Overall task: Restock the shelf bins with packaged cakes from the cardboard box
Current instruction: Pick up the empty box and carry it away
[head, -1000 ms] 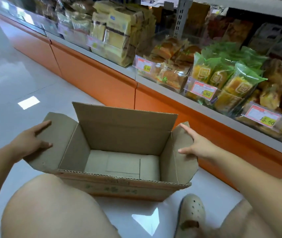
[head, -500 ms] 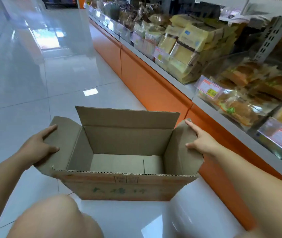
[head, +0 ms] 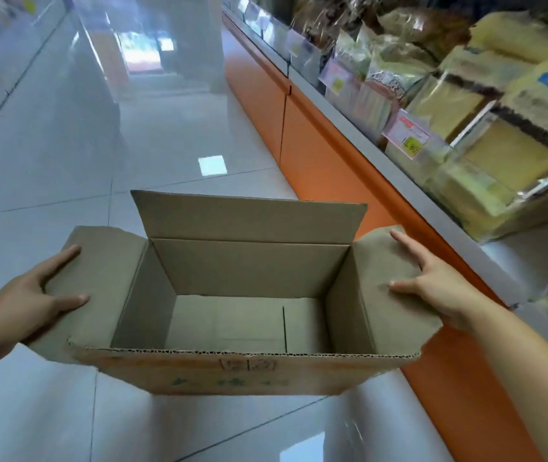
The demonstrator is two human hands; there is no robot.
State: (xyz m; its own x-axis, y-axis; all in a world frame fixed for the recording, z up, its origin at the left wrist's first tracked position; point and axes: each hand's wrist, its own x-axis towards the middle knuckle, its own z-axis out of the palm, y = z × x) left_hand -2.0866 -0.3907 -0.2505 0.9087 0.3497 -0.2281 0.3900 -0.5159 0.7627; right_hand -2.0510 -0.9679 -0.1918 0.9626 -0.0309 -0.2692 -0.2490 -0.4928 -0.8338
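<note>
**A:** Much left on the restock?

**Me:** Nothing I can see, tbh. Biggest first: the shelf (head: 412, 195) runs from 12 round to 3 o'clock on my right. Its bins (head: 449, 171) look packed, w/ pale yellow packaged cakes (head: 512, 155) stacked high at 2 o'clock and darker packs (head: 392, 71) further along at 1.

**A:** And the box?

**Me:** The cardboard box (head: 249, 268) is at 6 o'clock, betw my hands. It's empty, just bare bottom. Far flap (head: 249, 215) is up and the side flaps (head: 99, 278) are folded out. So I'd judge the unloading done. What's left is prob ditching the box or fetching more stock.

**A:** Hands?

**Me:** Left hand (head: 29, 305) at 8 o'clock, right hand (head: 439, 291) at 4. Each is spread wide and flat on a side flap, thumb & forefinger straight on top. The other fingers are hidden behind the cardboard, so can't tell how they lie. The box looks lifted off the floor (head: 66, 161), tho I can't swear to it.

**A:** Anything else?

**Me:** Smallest bit: a price tag (head: 406, 135) on a bin front at 2 o'clock, pink w/ yellow. Digits are too blurred to read.
</note>
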